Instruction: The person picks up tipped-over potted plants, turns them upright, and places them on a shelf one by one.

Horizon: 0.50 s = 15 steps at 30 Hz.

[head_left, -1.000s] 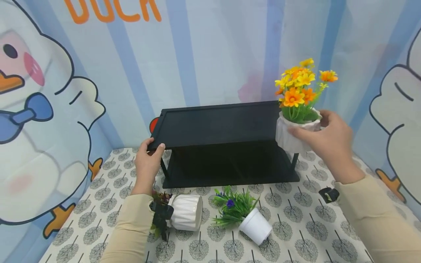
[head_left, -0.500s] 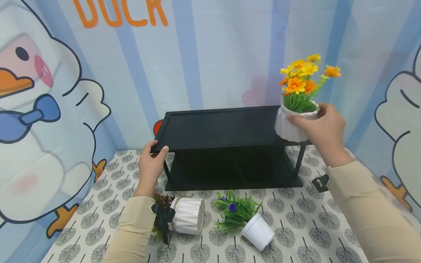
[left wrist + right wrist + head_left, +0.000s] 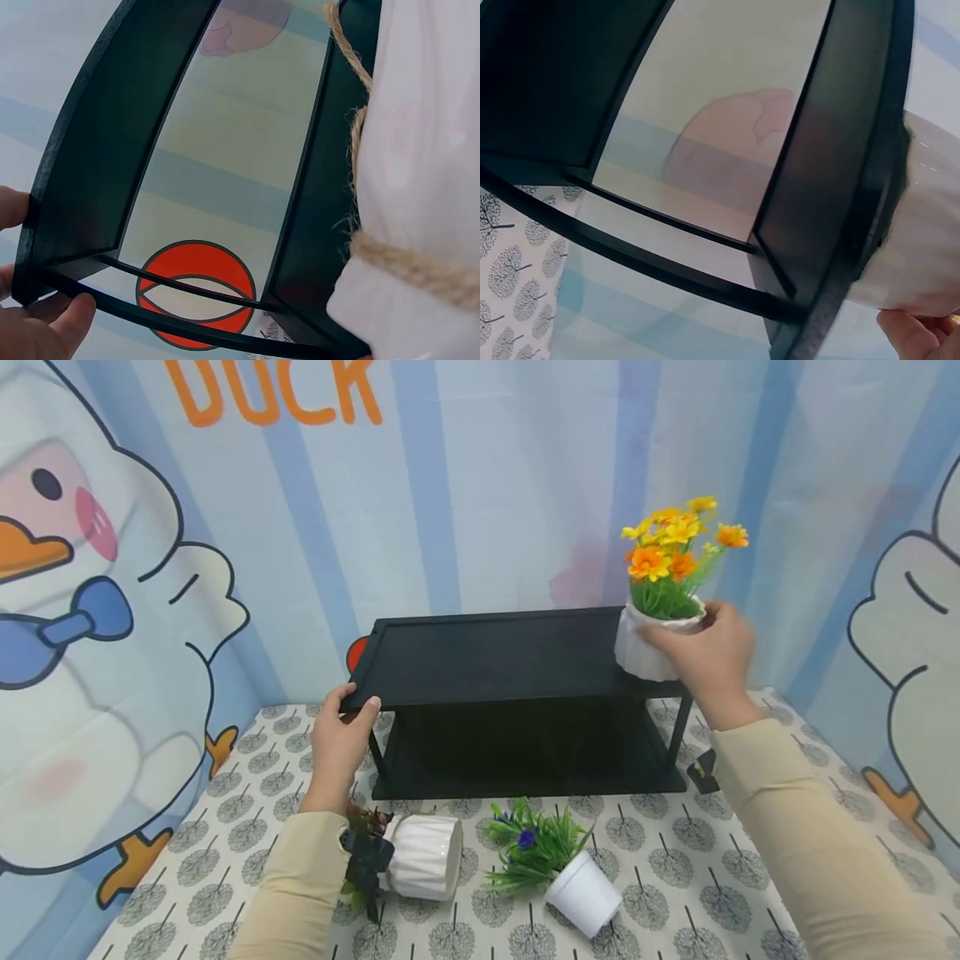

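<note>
Flower pot (image 3: 647, 650): white ribbed pot, orange-yellow flowers; sits at right end of shelf (image 3: 495, 652) top, upright. Likely ceramic: stiff, smooth, breakable; top-heavy with bouquet. Best hold: around pot body, not stems.
Right hand (image 3: 708, 652): fingers curled round pot side.
Left hand (image 3: 341, 739): thumb and fingers pinch shelf's near left corner.
Head view shows both hands and two tipped pots on table (image 3: 675, 877). Right wrist view shows pot (image 3: 922, 225) against shelf edge from below.

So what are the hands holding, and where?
The right hand grips the orange flower pot by its white side. The left hand holds the black shelf at its front left corner.
</note>
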Each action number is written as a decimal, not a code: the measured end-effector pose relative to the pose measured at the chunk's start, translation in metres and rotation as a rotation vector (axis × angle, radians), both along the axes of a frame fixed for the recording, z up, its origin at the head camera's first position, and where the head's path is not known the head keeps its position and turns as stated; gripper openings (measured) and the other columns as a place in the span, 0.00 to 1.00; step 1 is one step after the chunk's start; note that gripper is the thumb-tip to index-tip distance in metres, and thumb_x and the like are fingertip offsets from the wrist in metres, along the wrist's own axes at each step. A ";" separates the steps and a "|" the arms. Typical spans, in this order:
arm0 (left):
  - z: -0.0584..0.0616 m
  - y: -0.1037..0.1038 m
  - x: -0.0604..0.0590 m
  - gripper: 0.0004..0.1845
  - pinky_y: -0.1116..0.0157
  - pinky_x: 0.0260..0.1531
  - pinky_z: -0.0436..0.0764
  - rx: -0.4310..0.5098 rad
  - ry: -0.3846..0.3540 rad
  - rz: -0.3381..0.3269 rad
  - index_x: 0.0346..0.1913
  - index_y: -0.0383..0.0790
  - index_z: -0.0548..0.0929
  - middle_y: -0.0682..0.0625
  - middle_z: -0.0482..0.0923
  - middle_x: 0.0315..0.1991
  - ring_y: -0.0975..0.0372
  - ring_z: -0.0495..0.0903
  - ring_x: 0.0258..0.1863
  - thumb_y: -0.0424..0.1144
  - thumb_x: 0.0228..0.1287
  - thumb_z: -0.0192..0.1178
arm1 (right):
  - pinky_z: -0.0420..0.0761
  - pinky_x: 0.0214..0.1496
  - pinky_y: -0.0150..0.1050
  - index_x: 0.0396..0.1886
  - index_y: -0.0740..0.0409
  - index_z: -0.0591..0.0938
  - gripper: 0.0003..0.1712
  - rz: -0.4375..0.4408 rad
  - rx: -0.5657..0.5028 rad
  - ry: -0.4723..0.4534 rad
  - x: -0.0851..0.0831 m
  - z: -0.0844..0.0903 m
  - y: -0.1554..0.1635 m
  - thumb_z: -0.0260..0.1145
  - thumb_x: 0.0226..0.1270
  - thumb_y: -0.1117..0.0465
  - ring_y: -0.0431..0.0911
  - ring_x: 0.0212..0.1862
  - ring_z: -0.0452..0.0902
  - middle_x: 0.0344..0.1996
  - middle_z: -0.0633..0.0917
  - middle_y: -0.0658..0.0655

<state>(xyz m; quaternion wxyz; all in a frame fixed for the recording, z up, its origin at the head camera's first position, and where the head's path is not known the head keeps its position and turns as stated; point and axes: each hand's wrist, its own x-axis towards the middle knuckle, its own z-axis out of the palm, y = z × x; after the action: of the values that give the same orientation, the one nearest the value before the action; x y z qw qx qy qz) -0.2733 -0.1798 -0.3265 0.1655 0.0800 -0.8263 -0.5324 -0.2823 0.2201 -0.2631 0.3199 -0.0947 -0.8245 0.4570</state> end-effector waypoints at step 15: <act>-0.008 0.000 0.000 0.30 0.50 0.56 0.72 -0.011 -0.012 -0.008 0.68 0.46 0.62 0.40 0.63 0.65 0.50 0.69 0.60 0.51 0.66 0.54 | 0.70 0.34 0.42 0.52 0.68 0.73 0.48 -0.043 0.029 0.037 -0.017 -0.021 -0.004 0.74 0.39 0.37 0.53 0.40 0.71 0.42 0.78 0.63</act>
<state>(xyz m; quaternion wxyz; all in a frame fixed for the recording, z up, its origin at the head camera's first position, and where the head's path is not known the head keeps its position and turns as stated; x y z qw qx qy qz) -0.2734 -0.1797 -0.3349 0.1586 0.0791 -0.8305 -0.5280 -0.2990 0.2164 -0.2843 0.3462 -0.0992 -0.8227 0.4398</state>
